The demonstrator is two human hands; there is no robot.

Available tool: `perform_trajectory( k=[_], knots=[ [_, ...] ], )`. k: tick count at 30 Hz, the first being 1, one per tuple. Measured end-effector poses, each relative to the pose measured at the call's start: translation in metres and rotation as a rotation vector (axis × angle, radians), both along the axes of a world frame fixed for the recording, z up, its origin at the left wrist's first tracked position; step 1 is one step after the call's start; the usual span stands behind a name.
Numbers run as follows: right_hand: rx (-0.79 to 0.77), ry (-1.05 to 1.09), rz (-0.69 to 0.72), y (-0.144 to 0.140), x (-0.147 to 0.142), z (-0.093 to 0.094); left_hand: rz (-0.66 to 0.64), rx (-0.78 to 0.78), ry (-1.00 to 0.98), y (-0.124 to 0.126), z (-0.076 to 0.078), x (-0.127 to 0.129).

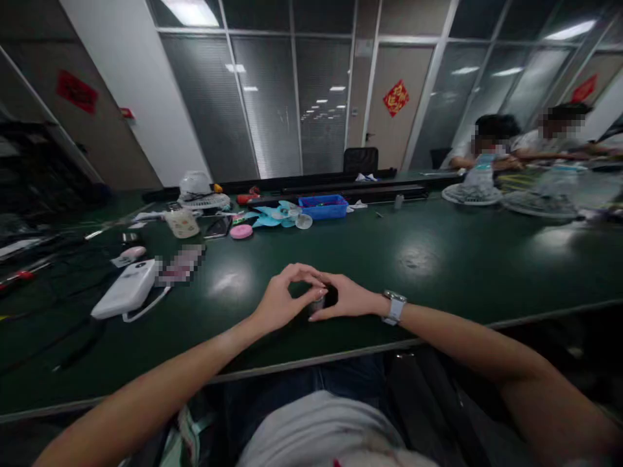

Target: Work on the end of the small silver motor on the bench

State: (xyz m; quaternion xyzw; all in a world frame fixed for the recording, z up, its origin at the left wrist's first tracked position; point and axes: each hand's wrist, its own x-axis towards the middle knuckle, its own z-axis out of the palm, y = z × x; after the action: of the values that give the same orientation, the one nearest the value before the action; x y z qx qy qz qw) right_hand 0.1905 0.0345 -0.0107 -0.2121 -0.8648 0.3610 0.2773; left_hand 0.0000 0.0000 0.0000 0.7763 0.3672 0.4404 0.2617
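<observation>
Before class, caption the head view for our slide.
Left hand and right hand meet around a small grey object at a green table.

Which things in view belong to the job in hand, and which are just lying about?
Likely in the job:
- left hand
- right hand
- small grey object between them

Apparently just lying about:
- blue tray
- pink round item
- white device
- patterned cup
</observation>
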Motion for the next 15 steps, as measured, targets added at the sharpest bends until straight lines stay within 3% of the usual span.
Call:
perform_trajectory(
  k=[8,15],
  knots=[
    [0.036,-0.028,-0.035,0.0007,0.0011,0.0003,-0.089,-0.16,-0.028,-0.0009,0.0034,-0.007],
    [0.054,-0.039,-0.032,0.0035,0.0014,-0.0015,-0.159,-0.154,-0.058,-0.0009,0.0081,-0.0106]
  ],
)
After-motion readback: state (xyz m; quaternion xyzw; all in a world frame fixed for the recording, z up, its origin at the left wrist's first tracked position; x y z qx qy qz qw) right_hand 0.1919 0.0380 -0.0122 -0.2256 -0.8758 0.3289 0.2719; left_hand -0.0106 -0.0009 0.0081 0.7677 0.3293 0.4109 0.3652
